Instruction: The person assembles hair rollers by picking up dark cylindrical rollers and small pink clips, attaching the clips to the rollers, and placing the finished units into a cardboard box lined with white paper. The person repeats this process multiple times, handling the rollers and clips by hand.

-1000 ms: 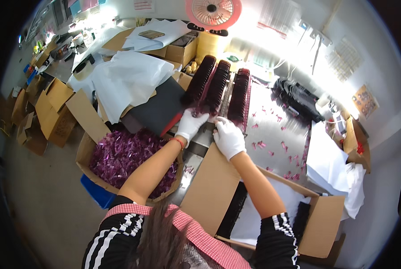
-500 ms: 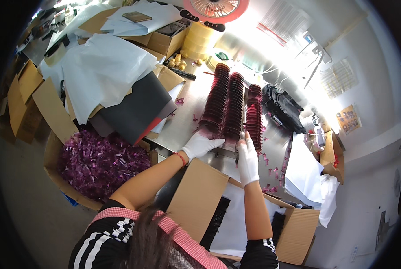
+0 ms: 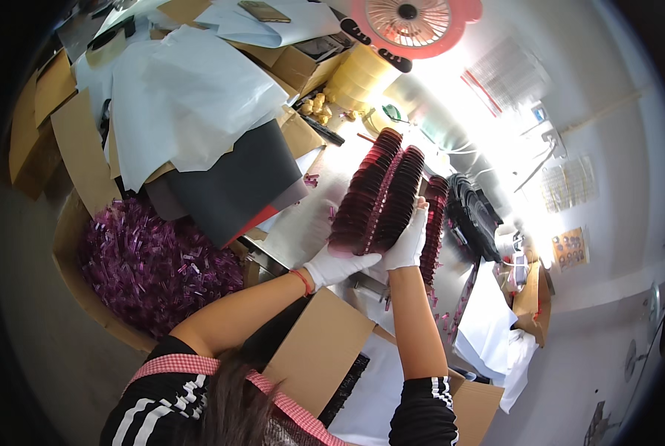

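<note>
Both hands wear white gloves and clasp the near end of two paired rows of thin dark red, ribbed pieces, which run side by side away from them. The left hand is partly closed around the near left corner, its thumb lying across toward the right hand; its fingertips are hidden, so how firmly it grips cannot be told. The right hand is cupped, half open, along the right flank of the pair, palm inward and fingers pointing away, with bent tips just showing at the side. Whether the rows are lifted off the metal tabletop cannot be told. A third dark red row lies just right of the right hand, partly behind it, and beyond that sits a black bundle. Well to the left of the left hand, a carton is heaped with shiny purple pieces; between that heap and the rows, a dark grey sheet leans under a crumpled white sheet. Nearer the body, below both hands, an open cardboard box has a white lining. Past the far end of the rows stand yellow rolls and a pink fan.
</note>
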Demonstrator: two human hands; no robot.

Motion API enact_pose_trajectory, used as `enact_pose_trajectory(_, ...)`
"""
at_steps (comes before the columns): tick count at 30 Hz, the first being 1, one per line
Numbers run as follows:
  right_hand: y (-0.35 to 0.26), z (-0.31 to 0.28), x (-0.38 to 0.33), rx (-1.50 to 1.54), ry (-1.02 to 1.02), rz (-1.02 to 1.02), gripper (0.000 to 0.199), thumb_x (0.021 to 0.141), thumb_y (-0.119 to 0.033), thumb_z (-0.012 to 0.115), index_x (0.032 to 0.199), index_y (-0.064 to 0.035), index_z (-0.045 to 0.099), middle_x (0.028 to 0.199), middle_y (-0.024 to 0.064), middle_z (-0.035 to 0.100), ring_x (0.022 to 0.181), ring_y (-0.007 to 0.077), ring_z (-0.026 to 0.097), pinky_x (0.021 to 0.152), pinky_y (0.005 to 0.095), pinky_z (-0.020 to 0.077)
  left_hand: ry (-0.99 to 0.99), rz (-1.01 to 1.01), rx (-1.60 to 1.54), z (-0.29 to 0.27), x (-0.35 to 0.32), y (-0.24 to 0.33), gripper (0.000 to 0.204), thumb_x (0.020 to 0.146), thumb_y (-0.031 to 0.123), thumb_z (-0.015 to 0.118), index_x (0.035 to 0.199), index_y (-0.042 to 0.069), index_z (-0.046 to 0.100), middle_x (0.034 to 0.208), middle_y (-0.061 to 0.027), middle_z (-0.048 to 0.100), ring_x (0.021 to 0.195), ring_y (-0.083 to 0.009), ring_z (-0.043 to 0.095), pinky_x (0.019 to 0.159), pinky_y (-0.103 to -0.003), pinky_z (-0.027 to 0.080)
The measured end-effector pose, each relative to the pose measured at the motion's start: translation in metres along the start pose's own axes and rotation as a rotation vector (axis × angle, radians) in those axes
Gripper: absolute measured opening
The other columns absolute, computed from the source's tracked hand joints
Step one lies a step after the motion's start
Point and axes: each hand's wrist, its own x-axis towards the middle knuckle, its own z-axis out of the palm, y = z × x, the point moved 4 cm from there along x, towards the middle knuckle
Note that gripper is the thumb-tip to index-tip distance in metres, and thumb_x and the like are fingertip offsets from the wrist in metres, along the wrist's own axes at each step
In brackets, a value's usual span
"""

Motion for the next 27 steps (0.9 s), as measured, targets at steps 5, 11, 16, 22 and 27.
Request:
enact_pose_trajectory(5, 0.005, -0.022, 0.036, -0.434, 0.085, -0.249, 0.060, 0.107, -0.032, 0.035, 0.155, -0.0008, 0.018, 0.161, 0.0090, 0.024, 0.147, 0.0170, 0.025, 0.120, 0.0298, 0.0177, 0.098, 0.032, 0.061, 0.007, 0.004, -0.011, 0.053, 0.090, 0.037, 0.070, 0.128, 0.002, 0.059, 0.123, -0.0079, 0.065, 0.114, -0.0165, 0.059, 0.100, -0.033, 0.045)
enact_pose_trajectory(11, -0.005, 0.005, 0.044, -0.612, 0.120, -0.318, 0.067, 0.106, -0.034, 0.039, 0.155, 0.0022, 0.011, 0.161, 0.0175, 0.020, 0.143, 0.0258, 0.034, 0.116, 0.0327, 0.0259, 0.114, 0.057, 0.138, 0.002, 0.008, -0.022, 0.043, 0.091, 0.038, 0.067, 0.120, 0.007, 0.064, 0.111, -0.0054, 0.069, 0.104, -0.0161, 0.063, 0.094, -0.032, 0.047)
enact_pose_trajectory(16, -0.005, 0.014, 0.049, -0.701, 0.180, -0.270, 0.074, 0.104, -0.042, 0.043, 0.155, 0.0029, 0.013, 0.160, 0.0198, 0.023, 0.142, 0.0284, 0.035, 0.114, 0.0348, 0.0270, 0.141, 0.135, 0.049, 0.005, 0.003, -0.008, 0.037, 0.092, 0.035, 0.066, 0.115, 0.006, 0.065, 0.105, -0.0051, 0.070, 0.099, -0.0166, 0.064, 0.092, -0.034, 0.048)
enact_pose_trajectory(22, -0.007, 0.020, 0.062, -0.814, 0.250, -0.171, 0.075, 0.102, -0.049, 0.042, 0.156, -0.0040, 0.016, 0.158, 0.0191, 0.030, 0.140, 0.0339, 0.038, 0.113, 0.0376, 0.0294, 0.045, 0.078, 0.102, 0.003, 0.005, -0.014, 0.037, 0.094, 0.028, 0.064, 0.122, 0.004, 0.059, 0.109, -0.0046, 0.066, 0.099, -0.0136, 0.060, 0.091, -0.032, 0.048)
enact_pose_trajectory(27, -0.003, 0.024, 0.079, -0.852, 0.225, -0.221, 0.080, 0.101, -0.052, 0.041, 0.155, 0.0015, 0.014, 0.161, 0.0199, 0.020, 0.144, 0.0332, 0.032, 0.116, 0.0374, 0.0260, 0.080, 0.055, 0.205, 0.002, 0.003, -0.006, 0.029, 0.094, 0.028, 0.065, 0.110, 0.004, 0.062, 0.098, -0.0048, 0.066, 0.090, -0.0148, 0.061, 0.084, -0.033, 0.049)
